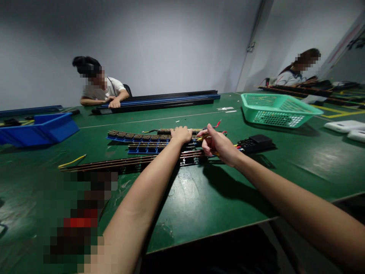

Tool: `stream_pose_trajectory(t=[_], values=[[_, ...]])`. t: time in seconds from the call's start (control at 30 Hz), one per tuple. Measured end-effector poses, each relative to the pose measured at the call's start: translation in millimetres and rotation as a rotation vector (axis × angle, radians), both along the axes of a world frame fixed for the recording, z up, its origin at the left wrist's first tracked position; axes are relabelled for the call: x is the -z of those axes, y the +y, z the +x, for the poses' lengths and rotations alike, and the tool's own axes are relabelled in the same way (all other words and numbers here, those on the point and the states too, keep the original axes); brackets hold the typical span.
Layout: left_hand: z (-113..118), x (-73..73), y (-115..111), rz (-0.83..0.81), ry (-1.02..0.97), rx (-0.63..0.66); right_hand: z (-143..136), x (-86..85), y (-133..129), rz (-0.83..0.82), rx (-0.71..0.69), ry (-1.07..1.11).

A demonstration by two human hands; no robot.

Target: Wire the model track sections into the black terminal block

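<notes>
My left hand (181, 134) bears down on a group of strips lined with brass-coloured bars, its fingers curled over them and partly hidden. Blue-based strips (145, 147) lie to its left. Just to its right, my right hand (218, 146) is closed, with something yellow among the fingers, too small to name. In front of both hands a long black strip with copper-coloured bars (137, 163) runs left, a yellow wire (72, 161) at its end. Beyond the right hand, coloured wires lead to a black block (254, 144). A red-tipped wire (218, 123) sticks up behind.
A blue bin (42, 129) stands at left, a green basket (281, 110) at back right. Long black and blue rails (171, 101) lie across the back, near a seated person (104, 91). Another person sits far right. White devices (345, 126) rest at the right.
</notes>
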State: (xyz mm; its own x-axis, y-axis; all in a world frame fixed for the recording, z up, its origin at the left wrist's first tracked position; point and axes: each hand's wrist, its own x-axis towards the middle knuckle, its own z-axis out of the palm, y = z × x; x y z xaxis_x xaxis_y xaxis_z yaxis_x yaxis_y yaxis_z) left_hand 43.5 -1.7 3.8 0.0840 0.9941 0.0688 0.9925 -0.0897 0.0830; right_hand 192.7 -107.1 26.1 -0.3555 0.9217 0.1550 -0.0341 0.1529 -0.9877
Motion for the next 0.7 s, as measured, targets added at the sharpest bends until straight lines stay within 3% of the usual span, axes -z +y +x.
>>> stream_pose_trajectory(t=[0.1,0.3,0.43,0.57,0.7], values=[[-1,-0.5,1,-0.016,0.0,0.007,-4,2.0,3,0.149,-0.035,-0.205],[-1,0.2,1,-0.001,-0.012,-0.009,-15,-5.9,-17,0.614,-0.158,-0.806],[-2,0.7,1,0.01,-0.011,0.006,-21,-3.4,-26,0.746,-0.172,-1.08],[-3,1.2,2,0.013,-0.005,0.012,-14,-1.8,-21,0.648,-0.114,-0.81],[-3,1.6,4,-0.004,0.0,0.013,1,-7.0,-13,0.397,0.03,-0.372]])
